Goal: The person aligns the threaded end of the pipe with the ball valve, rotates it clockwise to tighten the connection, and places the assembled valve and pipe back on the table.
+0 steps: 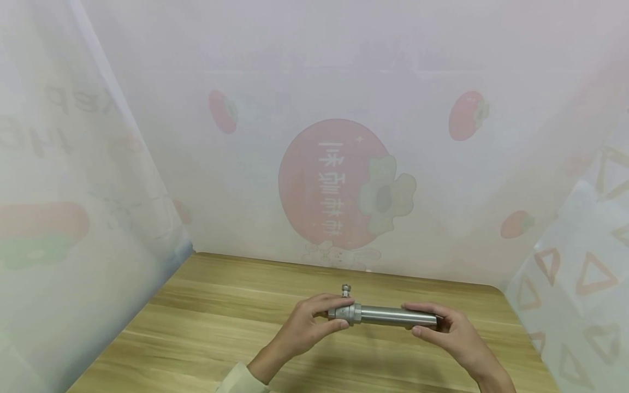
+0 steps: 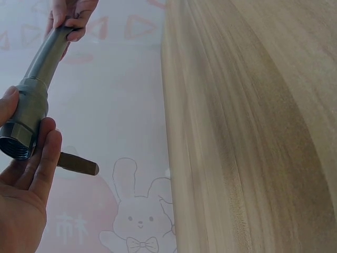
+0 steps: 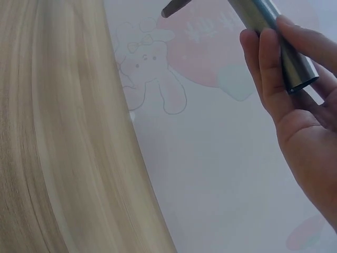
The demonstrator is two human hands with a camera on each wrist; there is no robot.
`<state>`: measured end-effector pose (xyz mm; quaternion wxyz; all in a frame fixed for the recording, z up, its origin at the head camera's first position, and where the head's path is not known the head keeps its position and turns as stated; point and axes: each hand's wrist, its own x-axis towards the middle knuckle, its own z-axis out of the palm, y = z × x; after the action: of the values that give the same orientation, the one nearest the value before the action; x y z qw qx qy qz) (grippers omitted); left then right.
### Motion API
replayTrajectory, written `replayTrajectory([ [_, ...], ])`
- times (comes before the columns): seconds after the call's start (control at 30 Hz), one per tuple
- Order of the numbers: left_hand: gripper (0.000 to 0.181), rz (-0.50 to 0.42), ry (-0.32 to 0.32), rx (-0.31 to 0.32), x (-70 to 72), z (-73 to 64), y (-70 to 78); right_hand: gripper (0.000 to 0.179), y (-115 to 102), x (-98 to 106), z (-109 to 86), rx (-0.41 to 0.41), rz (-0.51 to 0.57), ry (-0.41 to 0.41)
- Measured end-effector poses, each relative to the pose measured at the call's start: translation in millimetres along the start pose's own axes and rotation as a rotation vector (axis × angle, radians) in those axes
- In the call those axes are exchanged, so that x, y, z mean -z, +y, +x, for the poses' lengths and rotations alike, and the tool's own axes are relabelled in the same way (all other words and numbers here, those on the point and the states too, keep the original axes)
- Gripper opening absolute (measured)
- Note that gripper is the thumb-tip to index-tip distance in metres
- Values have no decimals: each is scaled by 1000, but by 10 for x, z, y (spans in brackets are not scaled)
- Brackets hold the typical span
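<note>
A smooth metal pipe (image 1: 393,315) is joined to a metal valve (image 1: 350,313), and both hands hold the assembly level above the wooden table. My left hand (image 1: 307,325) grips the valve body at the left end, thumb on the near side and fingers on the far side. In the left wrist view the open end of the valve (image 2: 21,132) shows internal threads, and a lever handle (image 2: 79,163) sticks out past the fingers. At the other end my right hand (image 1: 454,333) pinches the pipe. The pipe's plain open end (image 3: 303,84) shows in the right wrist view.
Beneath the hands lies a wood-grain table (image 1: 221,305). A pale printed curtain (image 1: 245,180) with persimmon drawings stands along its back edge. Further curtain panels, the left (image 1: 73,180) and the right (image 1: 580,273), enclose the sides.
</note>
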<state>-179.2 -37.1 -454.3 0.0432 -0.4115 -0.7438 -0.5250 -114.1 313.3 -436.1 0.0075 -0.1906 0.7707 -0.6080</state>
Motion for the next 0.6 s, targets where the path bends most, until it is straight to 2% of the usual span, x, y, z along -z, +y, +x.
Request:
replayTrajectory([
  [0.27,45,-8,4,0,-10,0,-4,44,24,1,10,34,4,-16],
  [0.6,45,-10,7,1,-9,-6,-3,44,14,12,1,-9,7,3],
])
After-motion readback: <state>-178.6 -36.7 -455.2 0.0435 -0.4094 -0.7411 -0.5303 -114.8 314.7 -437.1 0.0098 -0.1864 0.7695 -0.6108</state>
